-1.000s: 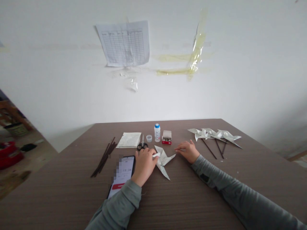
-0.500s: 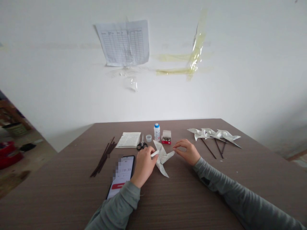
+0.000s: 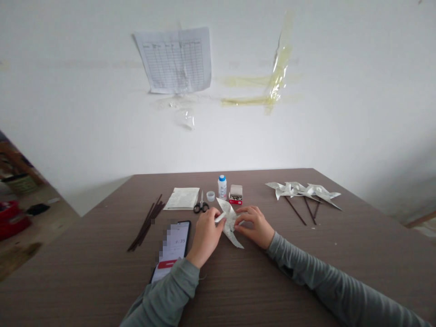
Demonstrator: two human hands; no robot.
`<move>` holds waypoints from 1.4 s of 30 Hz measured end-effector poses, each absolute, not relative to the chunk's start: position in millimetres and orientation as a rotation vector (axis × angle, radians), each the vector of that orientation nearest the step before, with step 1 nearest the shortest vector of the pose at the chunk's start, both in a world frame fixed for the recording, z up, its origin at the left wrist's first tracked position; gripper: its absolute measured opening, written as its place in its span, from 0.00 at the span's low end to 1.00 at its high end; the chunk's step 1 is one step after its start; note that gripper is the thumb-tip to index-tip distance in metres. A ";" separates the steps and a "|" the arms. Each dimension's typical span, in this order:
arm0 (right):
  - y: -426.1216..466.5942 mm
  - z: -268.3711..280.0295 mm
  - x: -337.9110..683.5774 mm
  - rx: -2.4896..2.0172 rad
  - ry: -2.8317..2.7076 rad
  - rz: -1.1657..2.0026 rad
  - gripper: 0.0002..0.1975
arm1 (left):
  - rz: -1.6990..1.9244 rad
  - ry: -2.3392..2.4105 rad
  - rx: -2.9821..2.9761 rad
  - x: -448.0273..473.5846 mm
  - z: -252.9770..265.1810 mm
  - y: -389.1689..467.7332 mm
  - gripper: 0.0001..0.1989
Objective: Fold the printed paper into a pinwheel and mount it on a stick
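Note:
Between my two hands is a paper pinwheel [image 3: 229,220] folded from printed paper, its blades pointing outward. My left hand [image 3: 207,231] pinches its left side, where a folded blade shows between thumb and fingers. With fingers bent together, my right hand [image 3: 256,227] grips the pinwheel's right side near the centre; whether a small pin is also in those fingers is hidden. Just beyond the pinwheel stand an open red box [image 3: 235,195] of small metal pins and a white bottle [image 3: 222,187] with a blue cap.
Scissors [image 3: 201,207], a small clear cup [image 3: 210,196] and a stack of paper [image 3: 182,199] lie behind my left hand. A phone [image 3: 173,250] rests beside my left forearm. Dark sticks [image 3: 147,225] lie at left; finished pinwheels on sticks [image 3: 299,190] lie at right.
My right hand has moved left from beside the pinwheel onto its right side and centre, covering the right blade. My left hand keeps its hold.

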State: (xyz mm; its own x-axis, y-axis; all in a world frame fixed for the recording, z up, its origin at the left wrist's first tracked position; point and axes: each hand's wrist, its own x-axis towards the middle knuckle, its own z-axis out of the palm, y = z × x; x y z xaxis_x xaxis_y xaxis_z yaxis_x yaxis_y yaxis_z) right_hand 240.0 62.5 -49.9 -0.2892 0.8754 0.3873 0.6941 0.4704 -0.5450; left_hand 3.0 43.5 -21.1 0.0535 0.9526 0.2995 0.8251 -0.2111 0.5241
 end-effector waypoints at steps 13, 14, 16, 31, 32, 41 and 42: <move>62.1 -37.0 250.1 -1.275 -2.171 0.417 0.05 | 0.859 1.786 2.102 3.3 -31.9 46.5 0.05; 62.1 -35.8 250.1 -1.283 -2.175 0.425 0.06 | 0.853 1.783 2.105 2.8 -32.3 47.0 0.05; 62.6 -32.8 250.6 -1.291 -2.185 0.444 0.07 | 0.844 1.776 2.110 2.0 -33.0 48.1 0.04; 75.2 -34.1 262.3 -1.196 -2.238 0.424 0.07 | 0.854 1.768 2.086 4.1 -33.8 46.7 0.05; 76.2 -36.0 261.8 -1.198 -2.234 0.419 0.07 | 0.861 1.764 2.083 3.9 -34.7 47.1 0.05; 78.5 -46.1 260.5 -1.223 -2.175 0.372 0.04 | 1.007 1.686 2.050 3.1 -47.3 53.9 0.08; 77.5 -44.0 261.6 -1.205 -2.189 0.377 0.03 | 1.025 1.676 2.046 3.5 -48.8 54.4 0.08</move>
State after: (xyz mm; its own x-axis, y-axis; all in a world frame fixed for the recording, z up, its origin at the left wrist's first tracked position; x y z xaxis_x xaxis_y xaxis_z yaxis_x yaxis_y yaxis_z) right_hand 261.6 77.5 -44.0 -0.4037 0.8365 0.3705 0.6645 0.5464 -0.5098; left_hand 3.5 54.4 -48.8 0.0625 0.9413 0.3317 0.7240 -0.2715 0.6341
